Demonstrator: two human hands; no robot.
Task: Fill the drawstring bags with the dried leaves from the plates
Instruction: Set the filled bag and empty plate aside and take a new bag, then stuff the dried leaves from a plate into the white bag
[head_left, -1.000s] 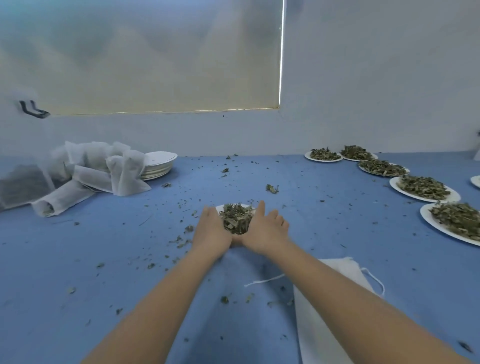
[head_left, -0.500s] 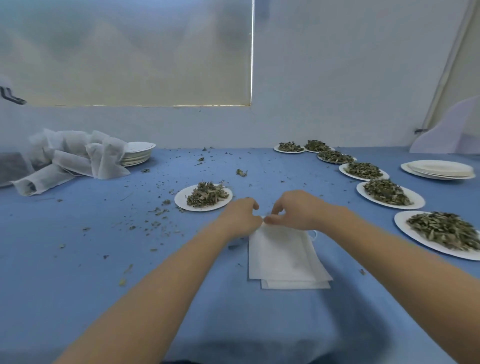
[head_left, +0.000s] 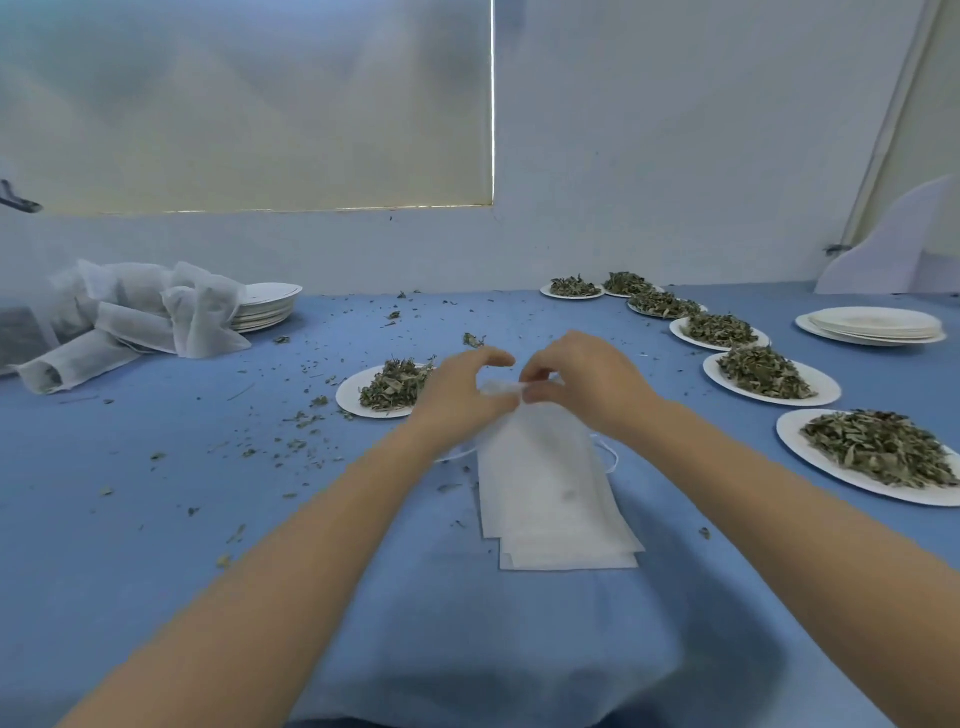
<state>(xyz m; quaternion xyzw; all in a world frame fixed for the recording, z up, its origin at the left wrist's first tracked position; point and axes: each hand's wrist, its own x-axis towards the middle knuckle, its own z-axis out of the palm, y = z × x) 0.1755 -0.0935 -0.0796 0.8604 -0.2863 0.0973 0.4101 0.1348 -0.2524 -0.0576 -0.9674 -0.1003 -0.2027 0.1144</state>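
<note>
Blue cloth covers the table (head_left: 156, 545), littered with leaf crumbs. Both the left hand (head_left: 457, 395) and right hand (head_left: 582, 384) pinch the mouth of the top white drawstring bag (head_left: 545, 483). Seven white plates of dried leaves (head_left: 878, 447) remain; filled bags (head_left: 135, 317) lie far left beside stacked empty plates (head_left: 265, 306).

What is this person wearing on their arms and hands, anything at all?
Nothing that shows. The left hand and right hand are bare: no gloves, rings or watch visible. Both forearms are uncovered right to the picture's lower edge, so no sleeve comes into view.
</note>
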